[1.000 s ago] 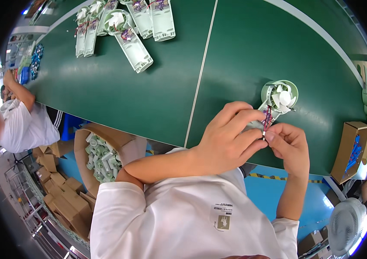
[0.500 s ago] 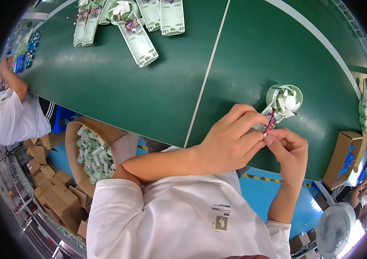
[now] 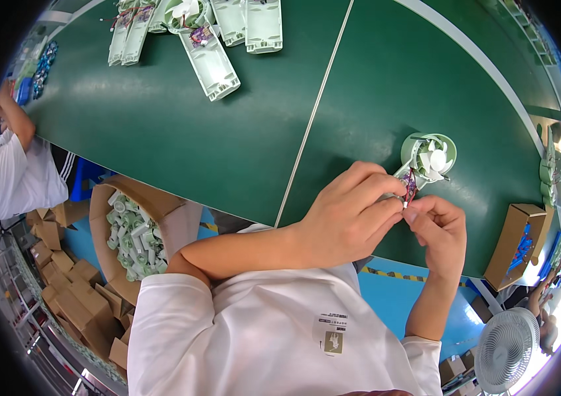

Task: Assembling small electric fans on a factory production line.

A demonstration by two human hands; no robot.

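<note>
Right hand (image 3: 444, 228) clamped on a white plug (image 3: 405, 204)
Left hand (image 3: 349, 214) curls beside that grip, its hold unclear; beyond, a small fan (image 3: 434, 160) sits on the tabletop (image 3: 247, 138).

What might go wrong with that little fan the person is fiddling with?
The thin red and dark wires might get tugged loose, because the left fingers and right fingers are working so close to them. The tiny white connector might slip away, since it's small and right where the fingers meet. And the white fan blades sit uncovered in their mint-green ring, so a bump might bend one.
</note>
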